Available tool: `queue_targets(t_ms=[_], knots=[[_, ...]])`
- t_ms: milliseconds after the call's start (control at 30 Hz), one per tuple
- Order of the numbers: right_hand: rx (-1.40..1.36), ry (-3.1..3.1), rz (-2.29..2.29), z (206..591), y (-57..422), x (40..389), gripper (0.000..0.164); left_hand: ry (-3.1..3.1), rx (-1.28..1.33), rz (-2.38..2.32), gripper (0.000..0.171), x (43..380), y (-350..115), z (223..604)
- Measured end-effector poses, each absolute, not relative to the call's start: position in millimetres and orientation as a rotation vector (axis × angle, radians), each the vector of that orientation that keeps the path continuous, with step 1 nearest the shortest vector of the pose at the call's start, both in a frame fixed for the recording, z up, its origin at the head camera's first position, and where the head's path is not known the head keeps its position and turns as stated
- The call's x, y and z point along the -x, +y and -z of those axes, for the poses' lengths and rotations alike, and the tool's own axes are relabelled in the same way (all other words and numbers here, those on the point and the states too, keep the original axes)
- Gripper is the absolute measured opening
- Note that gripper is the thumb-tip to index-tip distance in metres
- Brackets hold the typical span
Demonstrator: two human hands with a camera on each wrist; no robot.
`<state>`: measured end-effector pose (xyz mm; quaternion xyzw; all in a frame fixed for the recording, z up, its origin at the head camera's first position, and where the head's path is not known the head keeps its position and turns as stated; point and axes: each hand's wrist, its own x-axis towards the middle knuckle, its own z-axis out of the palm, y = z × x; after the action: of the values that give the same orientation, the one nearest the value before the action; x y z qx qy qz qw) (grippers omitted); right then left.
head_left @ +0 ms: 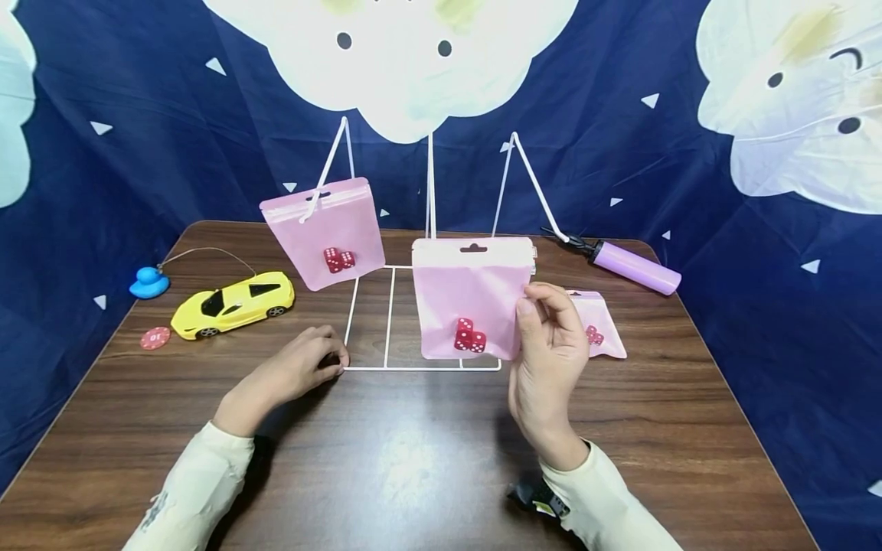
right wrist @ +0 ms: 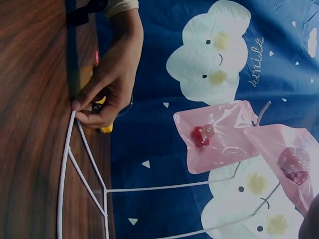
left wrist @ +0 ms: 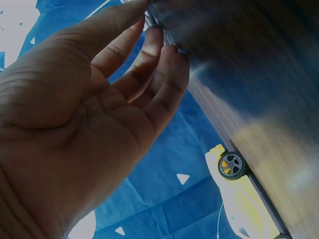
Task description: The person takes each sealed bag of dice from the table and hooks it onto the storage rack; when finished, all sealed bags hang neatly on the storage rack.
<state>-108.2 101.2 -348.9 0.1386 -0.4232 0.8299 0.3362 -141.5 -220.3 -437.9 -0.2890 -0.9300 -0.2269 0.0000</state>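
With bent fingers and thumb, my right hand (head_left: 551, 352) pinches the right edge of a pink zip pouch (head_left: 441, 287), upright, with red dice (head_left: 470, 337) in its lower part. My left hand (head_left: 296, 367) pinches the front left corner of a white wire rack (head_left: 420, 369); the right wrist view shows thumb and finger on that corner. A second pink pouch (head_left: 306, 237) with dice hangs from the rack's left hook. The held pouch (right wrist: 279, 144) is in front of the middle hook, so I cannot tell whether the two touch.
Behind my right hand lies another pink pouch (head_left: 606, 325) with dice. A purple hand pump (head_left: 637, 268) is at the back right. On the left are a yellow toy car (head_left: 234, 304), a blue rubber duck (head_left: 148, 283) and a red chip (head_left: 155, 337).
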Motion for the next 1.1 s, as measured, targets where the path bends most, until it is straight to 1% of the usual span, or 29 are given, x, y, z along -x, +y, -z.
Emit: queue_targets(t_ms=[167, 667, 1100], knots=[[-0.380, -1.105, -2.172, 349, 96, 108, 0.027, -2.926, 0.910, 0.706, 0.016, 142, -221, 437], [-0.416, -1.133, -2.192, 348, 85, 110, 0.024, -2.913, 0.919, 0.718, 0.016, 141, -221, 439], [-0.439, -1.131, -2.234, 351, 77, 111, 0.027, -2.923, 0.902, 0.713, 0.016, 142, -221, 439]])
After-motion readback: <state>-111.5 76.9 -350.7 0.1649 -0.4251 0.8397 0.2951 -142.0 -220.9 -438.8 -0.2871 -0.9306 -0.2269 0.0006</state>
